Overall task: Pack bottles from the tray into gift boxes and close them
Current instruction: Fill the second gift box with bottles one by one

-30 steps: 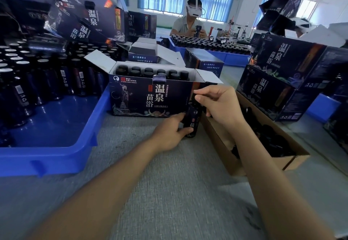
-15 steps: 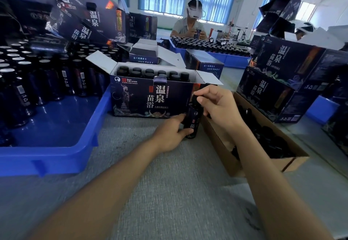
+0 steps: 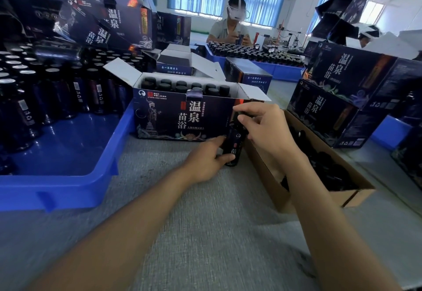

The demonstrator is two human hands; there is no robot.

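Gripping bottle (image 3: 234, 145) upright on surface (image 3: 205, 222) in left hand (image 3: 204, 162), pinching its top with right hand (image 3: 266, 127), just before open box (image 3: 169, 117).

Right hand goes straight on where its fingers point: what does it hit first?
Past the bottle that it grips at the top, the right hand would likely meet the open gift box near its front right corner, though depth is unclear.

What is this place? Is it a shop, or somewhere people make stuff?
Probably a packing workshop, not a shop. A blue tray holds rows of dark bottles, identical printed gift boxes are stacked all around, and another person across the table works beside more bottles.
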